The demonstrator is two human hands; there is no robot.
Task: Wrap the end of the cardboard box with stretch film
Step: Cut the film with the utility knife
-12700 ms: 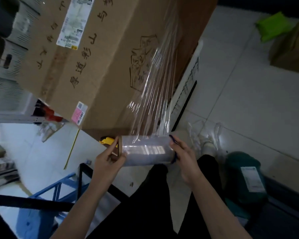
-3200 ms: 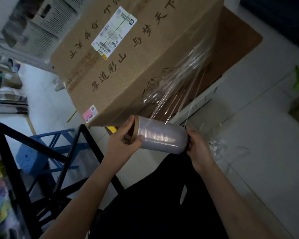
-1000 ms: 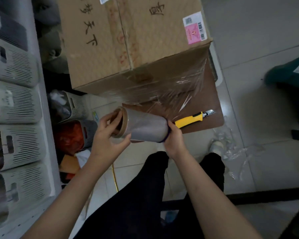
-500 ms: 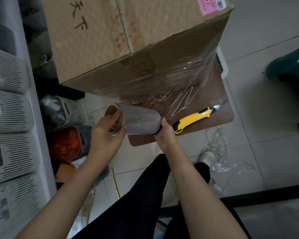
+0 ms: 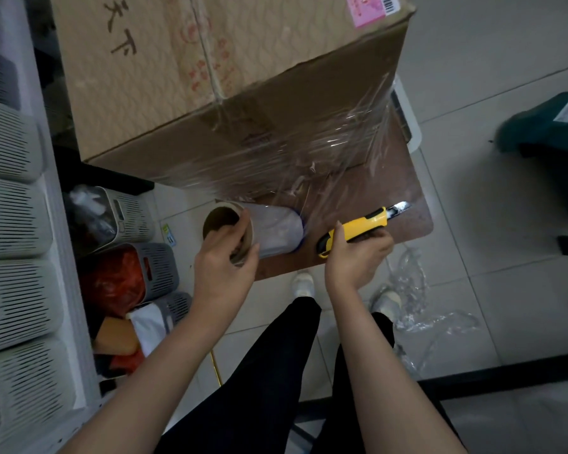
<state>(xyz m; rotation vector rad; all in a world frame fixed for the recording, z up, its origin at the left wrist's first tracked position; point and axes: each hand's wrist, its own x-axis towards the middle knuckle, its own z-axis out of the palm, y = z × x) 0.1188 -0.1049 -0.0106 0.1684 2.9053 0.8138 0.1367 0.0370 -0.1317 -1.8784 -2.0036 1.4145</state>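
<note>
A large brown cardboard box (image 5: pixel 184 70) stands on a brown board (image 5: pixel 404 198). Clear stretch film (image 5: pixel 325 142) covers the box's near end face and runs down to a film roll (image 5: pixel 276 229) with a cardboard core. My left hand (image 5: pixel 225 260) grips the roll's open left end, holding it just below the box. My right hand (image 5: pixel 358 253) is closed around a yellow utility knife (image 5: pixel 358 229) lying on the board, its blade out and pointing right, away from the roll.
Grey slotted storage bins (image 5: pixel 10 224) line the left edge, with more baskets (image 5: pixel 135 263) of goods on the floor beside them. Crumpled film scraps (image 5: pixel 413 306) lie on the tiled floor at right. A dark green parcel (image 5: pixel 545 126) sits at far right. My legs and shoes are below.
My right hand has let go of the roll's right end and closed on the yellow knife. The left hand alone holds the roll, which now sits lower against the board.
</note>
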